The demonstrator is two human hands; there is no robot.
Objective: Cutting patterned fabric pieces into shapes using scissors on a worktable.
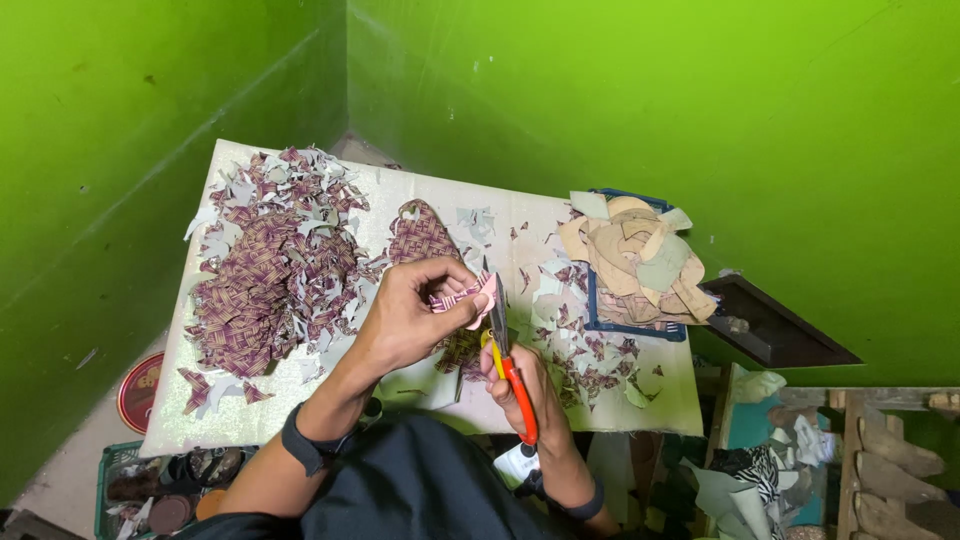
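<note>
Patterned piece (pixel 462 294) pinched in left hand (pixel 415 312); right hand (pixel 522 385) grips scissors (pixel 508 362).

Bright, even light; sharp, wide-angle

The person wears a dark, navy-looking top (pixel 420 480). A dark band (pixel 305 447) circles the left wrist, and a similar dark band (pixel 585 500) circles the right wrist. Both forearms are bare; the sleeves appear short, though they are hardly visible.
</note>
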